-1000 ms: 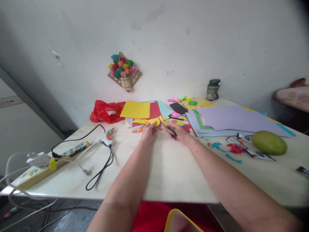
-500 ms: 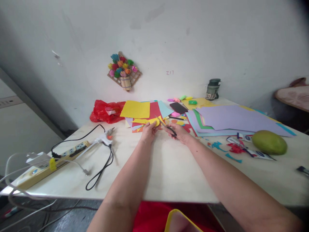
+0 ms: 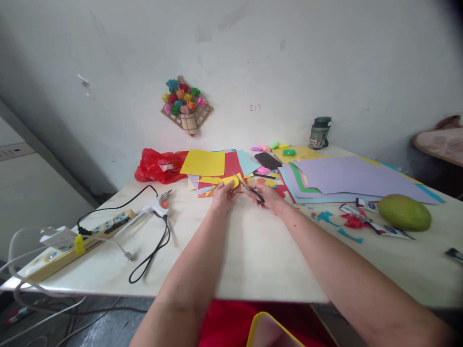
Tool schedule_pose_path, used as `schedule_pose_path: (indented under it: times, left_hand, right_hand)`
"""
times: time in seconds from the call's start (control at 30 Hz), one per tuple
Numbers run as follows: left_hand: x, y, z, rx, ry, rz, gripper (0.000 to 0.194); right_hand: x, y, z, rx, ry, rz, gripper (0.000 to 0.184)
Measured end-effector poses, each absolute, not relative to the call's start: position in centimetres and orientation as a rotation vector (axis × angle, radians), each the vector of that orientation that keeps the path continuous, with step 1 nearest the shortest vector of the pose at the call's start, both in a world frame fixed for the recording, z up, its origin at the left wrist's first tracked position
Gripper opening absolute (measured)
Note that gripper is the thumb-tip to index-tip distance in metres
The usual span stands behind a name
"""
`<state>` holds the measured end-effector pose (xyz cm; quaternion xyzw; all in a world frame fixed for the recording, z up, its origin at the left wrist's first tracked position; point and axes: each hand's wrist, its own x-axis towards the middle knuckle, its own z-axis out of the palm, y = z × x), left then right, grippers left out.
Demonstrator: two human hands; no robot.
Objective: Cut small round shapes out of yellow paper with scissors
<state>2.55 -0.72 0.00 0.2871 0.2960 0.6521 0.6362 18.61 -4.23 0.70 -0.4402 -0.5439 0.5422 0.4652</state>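
My left hand is closed on a small piece of yellow paper above the middle of the table. In my right hand is a pair of scissors, with fingers round the dark handles. The blades point up and left and meet the yellow paper's right edge. Beyond my hands lie yellow offcuts, a yellow sheet and a red sheet. Cut red and orange paper pieces lie just past my right hand, partly hidden by it.
On the left are a glue gun with a looped cord and a power strip. A red plastic bag sits behind. To the right are large purple sheets, a green mango, blue scraps and a dark bottle.
Both hands, the yellow paper and the scissors stay in nearly the same place. The whole view has shifted very slightly.
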Motion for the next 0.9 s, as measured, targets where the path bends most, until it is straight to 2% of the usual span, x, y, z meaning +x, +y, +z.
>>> schedule_pose_path:
  times: [0.43, 0.7, 0.9]
  left_hand:
    - [2.44, -0.53, -0.24, 0.598, 0.692, 1.534, 0.023]
    - [2.36, -0.45, -0.22, 0.648, 0.703, 1.497, 0.011]
    - [2.33, -0.31, -0.27, 0.63, 0.723, 1.521, 0.007]
  right_hand:
    - [18.4, -4.43, 1.13, -1.1, -1.311, 1.359, 0.021]
    - [18.53, -4.32, 0.83, -1.072, -1.319, 1.36, 0.041]
    - [18.47, -4.58, 1.04, -1.092, -1.331, 1.374, 0.043]
